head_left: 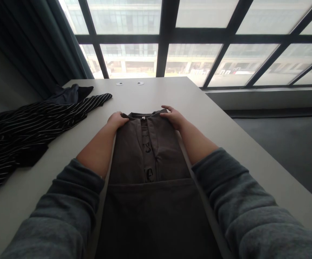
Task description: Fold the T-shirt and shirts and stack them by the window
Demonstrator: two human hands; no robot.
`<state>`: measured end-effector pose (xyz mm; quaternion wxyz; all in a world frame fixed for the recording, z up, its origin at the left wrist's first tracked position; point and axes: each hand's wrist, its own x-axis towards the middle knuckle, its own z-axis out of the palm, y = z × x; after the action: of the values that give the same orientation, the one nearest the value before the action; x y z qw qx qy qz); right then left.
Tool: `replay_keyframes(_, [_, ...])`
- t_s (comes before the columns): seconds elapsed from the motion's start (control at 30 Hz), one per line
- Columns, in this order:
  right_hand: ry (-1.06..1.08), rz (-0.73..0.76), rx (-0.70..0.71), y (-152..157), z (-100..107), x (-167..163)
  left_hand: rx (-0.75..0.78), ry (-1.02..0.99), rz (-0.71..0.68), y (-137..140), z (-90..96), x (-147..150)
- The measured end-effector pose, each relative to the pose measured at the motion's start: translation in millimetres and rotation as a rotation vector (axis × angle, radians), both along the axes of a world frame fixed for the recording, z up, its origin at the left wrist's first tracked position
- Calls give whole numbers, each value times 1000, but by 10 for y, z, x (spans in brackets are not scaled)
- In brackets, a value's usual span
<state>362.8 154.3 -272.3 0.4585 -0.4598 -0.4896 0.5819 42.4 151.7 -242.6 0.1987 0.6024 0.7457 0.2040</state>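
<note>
A dark grey T-shirt (129, 154) lies lengthwise on the white table, its neckline at the far end with a small pale tag inside. Both sides are turned inward, and black lettering shows in the narrow strip between them. A straight edge crosses the shirt lower down, and the near part runs out of view. My left hand (116, 121) pinches the far left shoulder, thumb on top. At the far right shoulder, my right hand (173, 117) holds the cloth with its thumb, one finger stretched out beyond the edge. The undersides of both grips are hidden.
Black, white-striped clothing (37, 124) is heaped along the left of the white table (156, 95). Two small round fittings (140, 83) sit near its far edge. A dark curtain (37, 43) hangs at left. Large windows (196, 61) stand behind, and grey floor (285, 151) lies to the right.
</note>
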Motion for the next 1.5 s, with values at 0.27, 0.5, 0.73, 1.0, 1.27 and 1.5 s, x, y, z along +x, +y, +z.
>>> replay_keyframes(0.27, [-48, -76, 279, -192, 288, 58, 227, -699, -152, -275, 168, 41])
replay_keyframes(0.5, [-220, -22, 506, -903, 675, 252, 362, -516, -404, -921, 592, -156])
replay_keyframes(0.73, [-623, 141, 852, -1746, 638, 492, 363, -153, -599, -1827, 664, -247])
replay_keyframes(1.0, [-954, 362, 905, -2044, 309, 609, 261, 50, -832, -2230, 352, -261])
replay_keyframes(1.27, [-1147, 446, 936, -2202, 524, 706, 237, 93, -880, -2410, 528, -339])
replay_keyframes(1.5, [-1157, 167, 853, -2149, 656, 484, 327, 137, -733, -2326, 590, -85])
